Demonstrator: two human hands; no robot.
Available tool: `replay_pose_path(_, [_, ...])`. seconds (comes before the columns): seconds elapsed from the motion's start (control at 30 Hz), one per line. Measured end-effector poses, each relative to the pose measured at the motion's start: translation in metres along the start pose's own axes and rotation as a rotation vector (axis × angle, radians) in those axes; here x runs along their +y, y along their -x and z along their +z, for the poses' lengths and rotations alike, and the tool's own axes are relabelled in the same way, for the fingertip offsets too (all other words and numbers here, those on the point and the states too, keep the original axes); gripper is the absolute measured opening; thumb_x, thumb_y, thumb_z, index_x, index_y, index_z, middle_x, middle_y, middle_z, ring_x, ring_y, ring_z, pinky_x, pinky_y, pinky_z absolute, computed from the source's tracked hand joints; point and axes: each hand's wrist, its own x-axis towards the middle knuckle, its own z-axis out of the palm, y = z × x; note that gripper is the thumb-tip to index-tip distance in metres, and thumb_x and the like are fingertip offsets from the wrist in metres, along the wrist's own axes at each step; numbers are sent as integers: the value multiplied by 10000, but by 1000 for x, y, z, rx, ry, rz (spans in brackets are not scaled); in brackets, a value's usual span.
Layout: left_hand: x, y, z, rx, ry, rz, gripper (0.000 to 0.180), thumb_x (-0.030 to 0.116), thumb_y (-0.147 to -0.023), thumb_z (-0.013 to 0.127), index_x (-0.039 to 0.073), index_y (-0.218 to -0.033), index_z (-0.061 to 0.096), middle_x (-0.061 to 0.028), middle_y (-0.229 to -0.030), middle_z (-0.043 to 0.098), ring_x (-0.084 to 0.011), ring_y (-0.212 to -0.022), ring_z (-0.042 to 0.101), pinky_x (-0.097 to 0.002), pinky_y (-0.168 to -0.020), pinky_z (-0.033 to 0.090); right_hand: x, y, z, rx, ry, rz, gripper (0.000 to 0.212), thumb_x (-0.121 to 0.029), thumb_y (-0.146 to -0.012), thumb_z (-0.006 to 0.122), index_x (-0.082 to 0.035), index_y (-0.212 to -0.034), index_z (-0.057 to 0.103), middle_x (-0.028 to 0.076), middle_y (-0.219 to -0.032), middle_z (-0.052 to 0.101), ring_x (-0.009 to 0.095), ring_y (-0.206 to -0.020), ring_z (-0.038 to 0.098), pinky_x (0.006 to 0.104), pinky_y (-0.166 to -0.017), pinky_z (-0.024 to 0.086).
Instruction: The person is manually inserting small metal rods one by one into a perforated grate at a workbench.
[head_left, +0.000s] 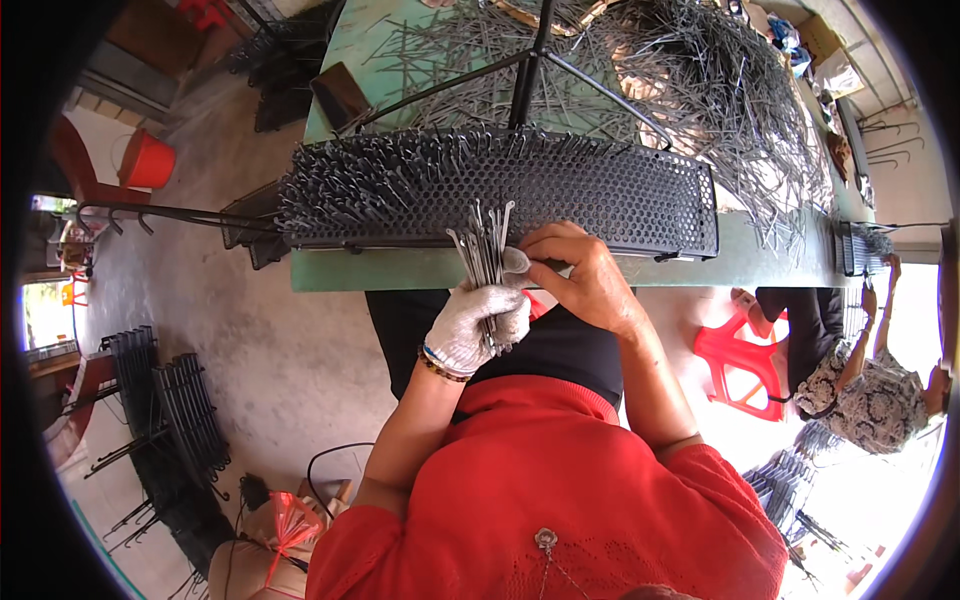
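Note:
My left hand [478, 325], in a white glove with a grey thumb tip, is closed round an upright bundle of thin metal rods [481, 245] with small flattened ends. My bare right hand [582, 272] is just right of the bundle, its fingers curled together at the glove's thumb and the near edge of a rack. What those fingers pinch, if anything, is hidden. The black perforated rack [610, 205] stretches across in front of both hands. Similar rods [350, 180] stand densely in its left part, while the right part shows bare holes.
Loose rods [720, 100] are heaped on the green table [370, 270] behind the rack. A dark frame [525, 70] rises there. At right, another person [865, 400] works near a red plastic stool [740, 360]. Black racks [185, 420] and a red bucket [147, 160] stand at left.

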Motion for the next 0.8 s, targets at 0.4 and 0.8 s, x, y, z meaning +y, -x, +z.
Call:
replay_pose_path(0.4, [9,0,19,-6,105,14,323,-34,-844,473,82,-1138,538,-340,-1349,447,-70,-477,401,-216,-457,354,16,17,-2,269,-431,368,313,-252,-1018,476,23,-952,610,67,-916,648,122,-858,570,280,-844,451])
replay_pose_path(0.8, [5,1,19,14,10,-13,353,7,-866,464,115,-1197,522,-344,-1437,328,-51,-469,364,-197,-447,340,21,29,-4,373,-1070,577,343,-284,-990,508,22,-1075,640,135,-1019,679,194,-988,626,325,-888,451])
